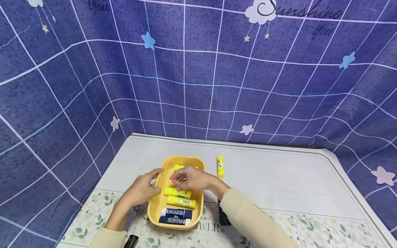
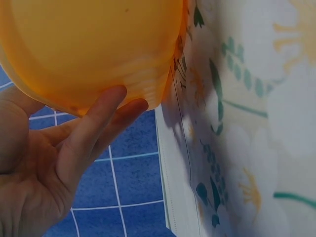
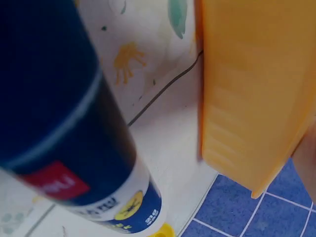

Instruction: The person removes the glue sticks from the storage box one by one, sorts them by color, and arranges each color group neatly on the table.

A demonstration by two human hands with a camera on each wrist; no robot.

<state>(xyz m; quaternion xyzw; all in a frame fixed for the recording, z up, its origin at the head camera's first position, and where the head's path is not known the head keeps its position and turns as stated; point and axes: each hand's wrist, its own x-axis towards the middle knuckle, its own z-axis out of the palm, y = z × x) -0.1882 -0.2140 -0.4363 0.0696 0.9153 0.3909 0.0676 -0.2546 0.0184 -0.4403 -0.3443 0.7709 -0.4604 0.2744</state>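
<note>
A yellow-orange plastic tray stands on the table, holding several glue sticks. Its left rim is gripped by my left hand; in the left wrist view the fingers press the outer wall. Over the tray's middle hovers my right hand, fingers loosely bent, with no object visible in them. Just beyond it lies a yellow glue stick, partly hidden by the hand. Nearer me are two more yellow ones, then a dark blue glue stick and another dark blue one at the near end.
Right of the tray, a yellow glue stick is on the white table. A dark blue glue stick is close to the right wrist camera, partly hidden under the right forearm in the head view. A purple-blue grid curtain surrounds the table.
</note>
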